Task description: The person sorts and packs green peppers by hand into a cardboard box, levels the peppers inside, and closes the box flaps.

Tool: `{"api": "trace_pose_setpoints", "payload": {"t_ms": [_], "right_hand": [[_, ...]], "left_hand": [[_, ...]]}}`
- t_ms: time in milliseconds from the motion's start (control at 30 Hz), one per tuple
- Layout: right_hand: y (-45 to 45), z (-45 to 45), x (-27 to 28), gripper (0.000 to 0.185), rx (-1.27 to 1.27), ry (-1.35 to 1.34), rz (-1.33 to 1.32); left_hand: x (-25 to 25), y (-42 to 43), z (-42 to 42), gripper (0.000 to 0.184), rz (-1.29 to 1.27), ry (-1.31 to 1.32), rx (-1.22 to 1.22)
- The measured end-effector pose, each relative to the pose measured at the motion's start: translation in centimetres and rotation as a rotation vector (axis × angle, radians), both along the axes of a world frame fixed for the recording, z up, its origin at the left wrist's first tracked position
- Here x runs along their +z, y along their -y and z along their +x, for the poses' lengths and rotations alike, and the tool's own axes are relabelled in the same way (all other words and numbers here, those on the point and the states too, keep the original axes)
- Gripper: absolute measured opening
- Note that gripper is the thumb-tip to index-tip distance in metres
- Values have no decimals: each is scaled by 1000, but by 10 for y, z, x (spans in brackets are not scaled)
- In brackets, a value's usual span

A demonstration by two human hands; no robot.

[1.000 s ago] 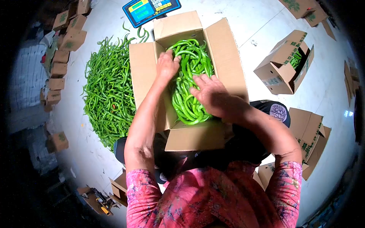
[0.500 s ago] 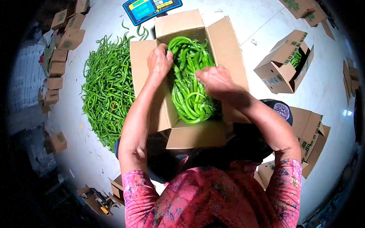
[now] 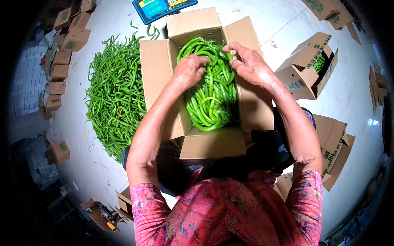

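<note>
An open cardboard box (image 3: 213, 146) stands before me, flaps spread, filled with long green chili peppers (image 3: 207, 104) laid mostly lengthwise. My left hand (image 3: 190, 73) is over the upper left of the peppers, its fingers curled closed on one of them; the fingertips are partly hidden. At the box's upper right, my right hand (image 3: 251, 65) has its thumb and index finger around the end of a green chili pepper (image 3: 229, 55). A big heap of loose green chili peppers (image 3: 115, 96) lies on the floor left of the box.
A scale display (image 3: 162, 8) stands beyond the box. To the right are a box with peppers inside (image 3: 308, 67) and open cartons (image 3: 330, 143). Small cartons (image 3: 59, 73) line the left side. Tools (image 3: 107, 217) lie at the lower left.
My left hand has moved right from the box's left edge onto the peppers. My right hand has shifted up and right to the box's right side. The right flap has swung slightly.
</note>
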State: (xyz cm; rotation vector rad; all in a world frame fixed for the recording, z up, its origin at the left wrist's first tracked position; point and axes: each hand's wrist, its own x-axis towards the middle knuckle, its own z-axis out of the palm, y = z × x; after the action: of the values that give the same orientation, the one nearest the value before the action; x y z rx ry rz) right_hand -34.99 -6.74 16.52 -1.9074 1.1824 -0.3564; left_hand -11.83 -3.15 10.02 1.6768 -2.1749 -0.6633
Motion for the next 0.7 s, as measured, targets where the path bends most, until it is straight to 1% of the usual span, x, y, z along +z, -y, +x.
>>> {"api": "trace_pose_setpoints", "payload": {"t_ms": [33,67,100,133,200,267,300,333,400,500,600,633,667,700], "right_hand": [[-2,0,7,41,8,-5,7],[-4,0,3,42,36,-49,-55],[-8,0,-5,42,65,-91,-117],[-11,1,-12,43,95,-133,-178],[-16,2,-20,38,198,-238,-221],[-22,3,-19,34,265,-328,-253],[-23,1,-23,28,270,-283,-267],[-25,0,-23,28,264,-282,-275],[-26,1,-20,27,257,-277,-295],[-27,1,-24,26,231,-168,-385],[-28,4,-20,24,209,-131,-353],[-26,4,-24,23,227,-129,-329],[-27,6,-21,30,241,-193,-274],[-27,11,-16,36,254,-258,-217]], "left_hand": [[1,-2,-7,34,-14,95,-72],[2,-6,-14,37,-26,189,-146],[3,-9,-20,42,47,291,-147],[8,-12,-27,43,50,389,-176],[11,-12,-30,39,50,442,-175],[19,-15,-25,36,28,211,-213],[24,-18,-22,34,19,95,-232],[32,-24,-21,28,99,-75,-189],[50,-31,-20,19,341,-332,-24],[37,-39,-4,16,345,-546,85],[9,-49,-11,21,263,-576,236],[-9,-51,-12,30,203,-462,249],[6,-53,-26,37,229,-236,278],[14,-56,-39,40,173,-94,258]]}}
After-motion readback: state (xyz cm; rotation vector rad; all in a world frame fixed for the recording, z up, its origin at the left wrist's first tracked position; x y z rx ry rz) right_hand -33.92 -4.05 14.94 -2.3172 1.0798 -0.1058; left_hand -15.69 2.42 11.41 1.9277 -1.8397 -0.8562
